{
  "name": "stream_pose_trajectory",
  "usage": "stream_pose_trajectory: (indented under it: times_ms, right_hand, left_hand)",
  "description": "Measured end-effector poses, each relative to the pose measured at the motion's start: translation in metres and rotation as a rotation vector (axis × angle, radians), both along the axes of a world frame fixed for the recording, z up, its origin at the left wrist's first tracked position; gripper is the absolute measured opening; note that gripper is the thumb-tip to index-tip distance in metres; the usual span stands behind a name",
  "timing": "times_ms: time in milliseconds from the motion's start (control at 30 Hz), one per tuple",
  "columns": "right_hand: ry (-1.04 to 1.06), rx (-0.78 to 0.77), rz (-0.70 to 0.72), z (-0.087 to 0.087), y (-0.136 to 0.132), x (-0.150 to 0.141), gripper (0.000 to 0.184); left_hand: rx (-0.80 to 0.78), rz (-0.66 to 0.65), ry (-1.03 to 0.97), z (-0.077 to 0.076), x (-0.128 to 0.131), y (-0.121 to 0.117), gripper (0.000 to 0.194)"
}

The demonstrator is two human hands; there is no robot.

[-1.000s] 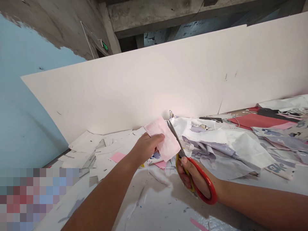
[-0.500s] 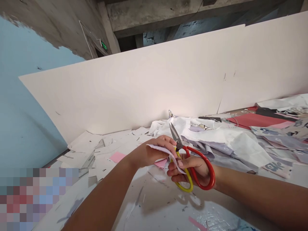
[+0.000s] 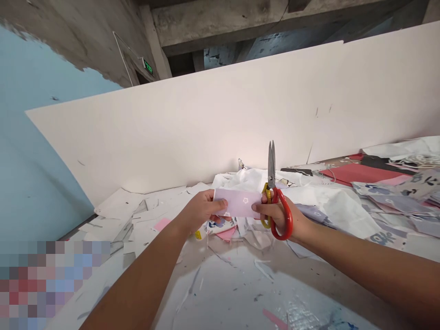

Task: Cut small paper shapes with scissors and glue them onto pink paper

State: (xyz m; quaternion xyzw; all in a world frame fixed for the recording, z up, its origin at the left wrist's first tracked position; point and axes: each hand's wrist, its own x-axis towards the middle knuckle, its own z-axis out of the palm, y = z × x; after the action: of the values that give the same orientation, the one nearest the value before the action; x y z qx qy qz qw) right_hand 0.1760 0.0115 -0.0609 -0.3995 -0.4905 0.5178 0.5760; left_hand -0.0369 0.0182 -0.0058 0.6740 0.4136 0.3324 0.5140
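Observation:
A small lilac rectangle [image 3: 237,203] with white flower outlines, fabric or paper, is stretched flat between both hands above the table. My left hand [image 3: 205,210] pinches its left end between thumb and fingers. At the right end, the thumb of my right hand [image 3: 277,213] presses on the piece. The same hand also carries scissors [image 3: 271,165] with one red and one yellow handle loop, their blades pointing up and nearly together. Behind the rectangle, a floral-printed scrap [image 3: 220,226] and a pink scrap [image 3: 227,234] are partly covered.
White cut sheets [image 3: 118,204] lie scattered at the left. White cloth [image 3: 330,201] and lilac, red and floral pieces are heaped at the right. A tall white panel [image 3: 192,133] stands along the back. Thin offcuts dot the white tabletop [image 3: 213,293].
The lilac piece has turned from nearly edge-on to facing me, and my hands have moved apart to its two ends. The scissors have swung upright, their blades closer together.

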Motion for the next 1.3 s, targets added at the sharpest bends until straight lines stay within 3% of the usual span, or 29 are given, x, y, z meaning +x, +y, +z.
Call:
stream_pose_trajectory:
  times_ms: [133,233,567,800,967,1067,1200,1300]
  right_hand:
    - [-0.091,0.009,-0.088,0.009,-0.004,0.000,0.026]
    - [-0.084,0.011,-0.113,0.012,-0.003,0.001,0.028]
    - [-0.022,0.004,-0.103,0.023,0.001,0.010,0.027]
    - [-0.225,0.014,-0.227,0.039,-0.008,0.008,0.023]
    - [-0.205,0.025,-0.118,0.037,-0.008,0.008,0.023]
    - [-0.188,0.029,-0.005,0.031,-0.006,0.008,0.021]
    - [-0.240,-0.025,0.072,0.020,-0.007,0.003,0.019]
    - [-0.302,-0.039,0.109,0.007,-0.010,-0.001,0.017]
  left_hand:
    - [0.142,0.182,0.075,-0.003,0.005,0.000,0.030]
    - [0.159,0.223,0.088,-0.006,0.007,0.001,0.027]
    - [0.113,0.186,0.074,-0.012,0.012,-0.001,0.030]
    - [0.106,0.188,0.043,-0.010,0.013,-0.001,0.029]
    - [-0.098,-0.014,-0.106,-0.012,0.008,-0.007,0.036]
    - [-0.208,-0.052,-0.088,-0.024,0.001,-0.014,0.032]
    - [-0.126,0.150,0.020,-0.051,-0.010,-0.028,0.022]
    - [-0.122,0.310,-0.053,-0.072,-0.017,-0.038,0.020]
